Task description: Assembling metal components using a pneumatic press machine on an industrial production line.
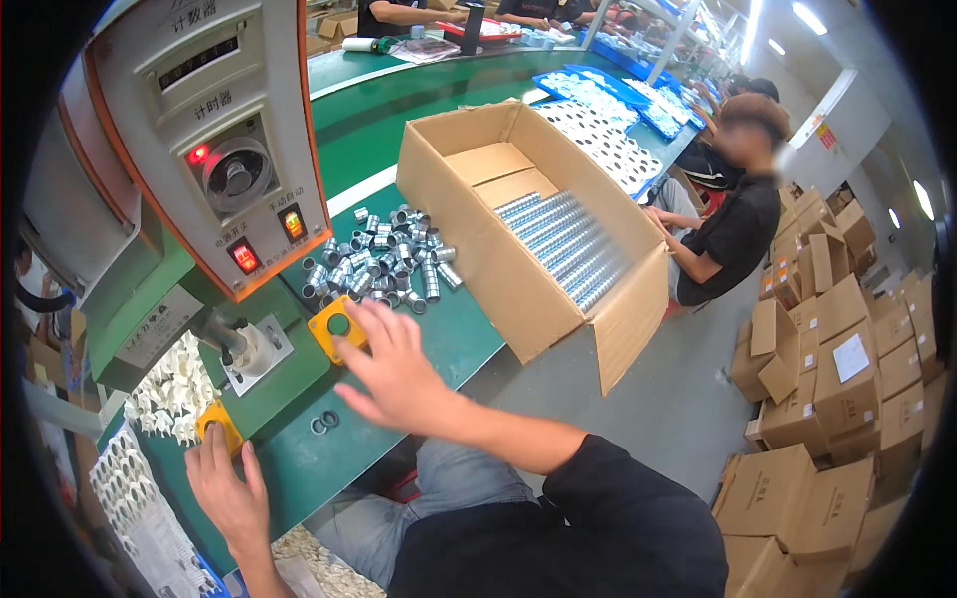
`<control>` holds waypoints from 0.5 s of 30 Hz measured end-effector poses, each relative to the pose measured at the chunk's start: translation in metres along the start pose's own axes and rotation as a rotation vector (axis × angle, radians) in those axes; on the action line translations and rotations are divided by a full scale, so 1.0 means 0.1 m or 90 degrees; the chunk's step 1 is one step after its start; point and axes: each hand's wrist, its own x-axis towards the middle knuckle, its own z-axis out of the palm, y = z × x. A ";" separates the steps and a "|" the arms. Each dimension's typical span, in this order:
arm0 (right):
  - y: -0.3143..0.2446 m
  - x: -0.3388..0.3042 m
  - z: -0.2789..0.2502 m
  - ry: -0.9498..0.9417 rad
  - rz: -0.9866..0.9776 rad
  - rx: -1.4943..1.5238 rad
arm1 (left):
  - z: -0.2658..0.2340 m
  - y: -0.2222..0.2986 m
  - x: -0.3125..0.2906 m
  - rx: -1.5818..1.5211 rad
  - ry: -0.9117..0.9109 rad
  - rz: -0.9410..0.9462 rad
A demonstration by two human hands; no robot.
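A green bench press [159, 334] stands in front of me, its ram above a white round part [253, 351] on a metal plate. Two yellow button boxes flank the press base. My left hand [231, 490] rests its outstretched fingers on the left button box [221, 427], covering its button. Over the right button box [321, 336], which has a dark green button, my right hand [397, 374] spreads its fingers; whether it touches the button I cannot tell. Neither hand holds anything. Two dark rings [324, 422] lie on the green table between my hands.
Short metal sleeves [384, 254] lie heaped behind the right button box. An open carton [469, 234] holds rows of sleeves. White plastic parts [171, 389] are piled left of the press, under its control box [214, 140]. A co-worker [743, 214] sits at right, near stacked cartons [847, 344].
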 end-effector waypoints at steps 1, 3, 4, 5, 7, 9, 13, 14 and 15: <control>-0.06 -0.13 0.02 -0.010 0.006 0.021 | 0.03 0.03 0.03 -0.002 -0.007 0.003; -0.16 -0.34 0.12 -0.086 -0.025 0.099 | 0.04 0.03 0.09 -0.007 -0.001 0.019; -0.22 -0.40 0.14 -0.134 -0.033 0.135 | 0.03 0.04 0.09 -0.006 -0.003 0.018; -0.25 -0.44 0.20 -0.134 -0.032 0.136 | 0.01 0.06 0.10 -0.014 -0.006 0.006; -0.28 -0.47 0.31 -0.200 -0.020 0.126 | -0.02 0.05 0.11 -0.019 -0.009 -0.005; -0.25 -0.48 0.35 -0.208 -0.014 0.127 | -0.04 0.04 0.12 -0.056 -0.012 0.000; -0.19 -0.38 0.42 -0.178 -0.047 0.157 | -0.11 -0.08 0.18 -0.117 -0.059 -0.027; -0.19 -0.37 0.46 -0.177 -0.047 0.156 | -0.09 -0.14 0.18 -0.143 -0.056 -0.043; -0.19 -0.37 0.50 -0.173 -0.052 0.176 | -0.08 -0.17 0.18 -0.170 -0.052 -0.060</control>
